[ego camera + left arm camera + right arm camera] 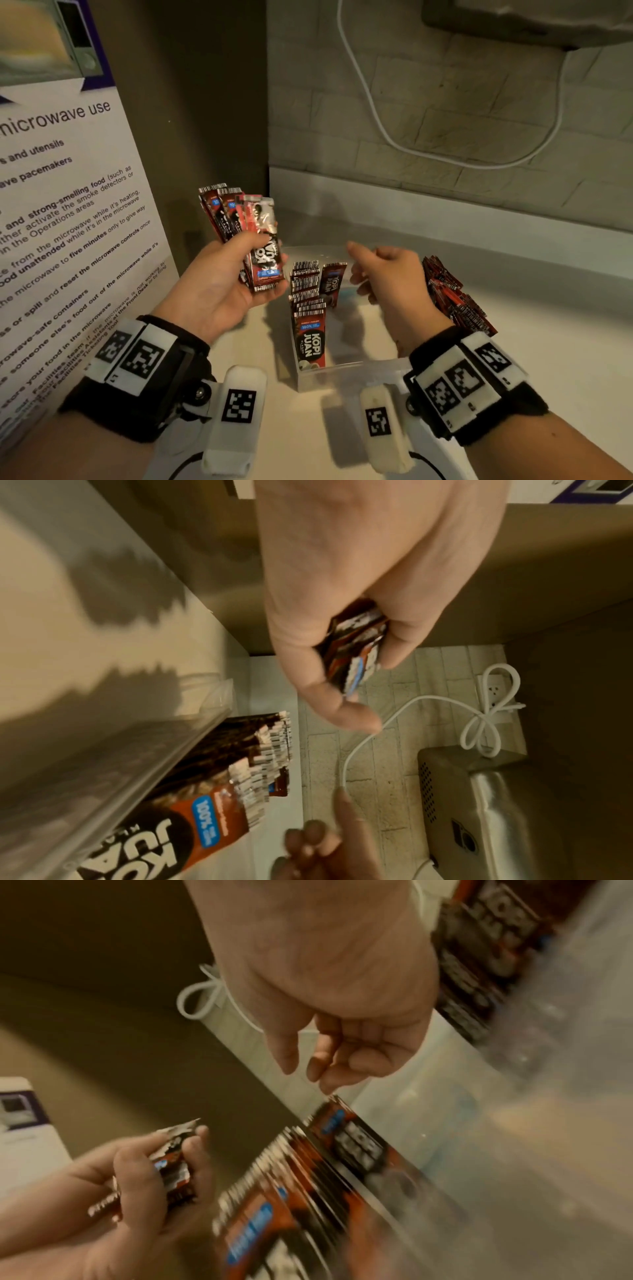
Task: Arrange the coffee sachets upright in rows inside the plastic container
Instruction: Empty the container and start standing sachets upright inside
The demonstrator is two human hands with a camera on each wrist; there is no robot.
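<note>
Left hand (219,291) clutching fanned sachets (246,236), right hand (387,277) loosely curled, empty, above container (342,377): risks toppling upright row (306,308) at frame centre.

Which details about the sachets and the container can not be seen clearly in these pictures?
- Count of sachets gripped by the left hand: they overlap, and its fingers cover them in the right wrist view.
- Container back half: the right hand hides it in the head view; the right wrist view is blurred.
- Loose pile: partly behind the right hand.
- Whether the standing row is full: too small.
</note>
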